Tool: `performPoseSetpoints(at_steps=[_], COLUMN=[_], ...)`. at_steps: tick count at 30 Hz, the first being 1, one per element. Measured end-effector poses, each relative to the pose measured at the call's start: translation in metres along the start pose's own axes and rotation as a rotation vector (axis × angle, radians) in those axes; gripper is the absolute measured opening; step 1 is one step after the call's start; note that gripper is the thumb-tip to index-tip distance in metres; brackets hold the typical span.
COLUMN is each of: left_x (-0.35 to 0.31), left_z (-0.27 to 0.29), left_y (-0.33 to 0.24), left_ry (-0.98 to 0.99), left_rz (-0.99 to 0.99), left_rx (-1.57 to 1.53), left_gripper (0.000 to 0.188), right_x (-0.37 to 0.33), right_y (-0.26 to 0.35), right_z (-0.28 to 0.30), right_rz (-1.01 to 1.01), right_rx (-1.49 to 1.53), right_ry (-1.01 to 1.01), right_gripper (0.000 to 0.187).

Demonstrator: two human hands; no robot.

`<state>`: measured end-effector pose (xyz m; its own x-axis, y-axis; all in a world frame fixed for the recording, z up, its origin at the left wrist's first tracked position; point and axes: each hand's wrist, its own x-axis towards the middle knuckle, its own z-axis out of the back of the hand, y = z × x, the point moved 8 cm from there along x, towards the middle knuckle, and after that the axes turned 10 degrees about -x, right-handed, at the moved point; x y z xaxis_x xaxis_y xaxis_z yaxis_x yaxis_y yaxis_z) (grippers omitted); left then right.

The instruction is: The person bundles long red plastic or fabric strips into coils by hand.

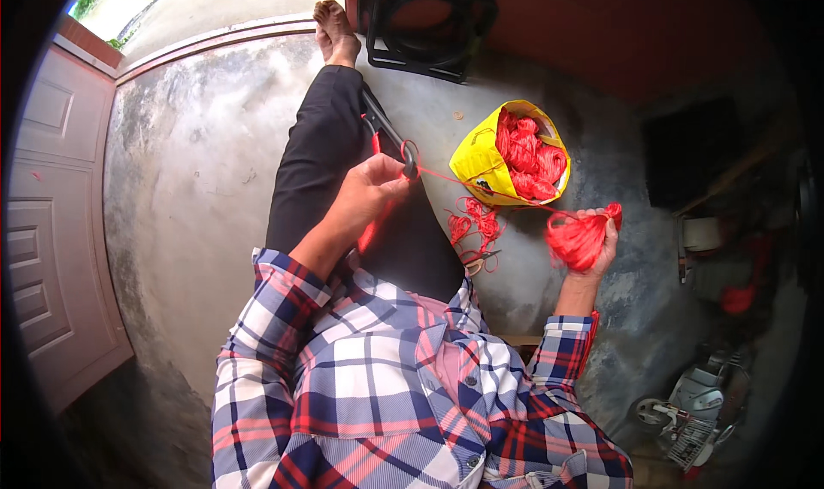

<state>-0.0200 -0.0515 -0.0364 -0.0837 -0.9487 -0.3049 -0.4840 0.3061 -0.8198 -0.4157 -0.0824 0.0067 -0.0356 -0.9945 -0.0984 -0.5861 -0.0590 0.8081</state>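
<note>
My left hand (369, 193) is closed in a pinch on red string beside the rounded end of a dark bar (383, 118) lying along my leg. A loop of the string circles that bar end, and more red strands hang below the hand. From there one taut red strand (481, 185) runs right to my right hand (609, 253). That hand is wrapped round a loose bundle of red string (573, 242). Between the hands, a little farther off, stands a yellow bag (474, 163) filled with red string skeins (530, 158).
Loose red string (481, 218) and what looks like scissors (475, 264) lie on the concrete floor (197, 171) before the bag. A black frame (429, 25) stands at the far wall. A panelled door (60, 223) is on the left, a small grey toy-like vehicle (695, 407) at lower right.
</note>
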Motion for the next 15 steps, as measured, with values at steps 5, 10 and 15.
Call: performPoseSetpoints(at_steps=[5,10,15], left_x=[0.002,0.002,0.002], left_z=[-0.004,-0.004,-0.003], left_y=[0.004,0.006,0.004], left_ry=[0.024,0.016,0.001], left_rz=[0.006,-0.021,-0.060], left_rx=[-0.034,-0.069,-0.110], left_gripper=[0.013,0.017,0.027], right_x=[0.001,-0.002,-0.031], right_y=[-0.081,-0.171,-0.143], right_z=[-0.070,-0.170,-0.193], right_rz=[-0.203,-0.333,-0.263], right_rx=[-0.237,-0.623,-0.872], right_ry=[-0.014,0.496,0.674], right_gripper=[0.038,0.032,0.023])
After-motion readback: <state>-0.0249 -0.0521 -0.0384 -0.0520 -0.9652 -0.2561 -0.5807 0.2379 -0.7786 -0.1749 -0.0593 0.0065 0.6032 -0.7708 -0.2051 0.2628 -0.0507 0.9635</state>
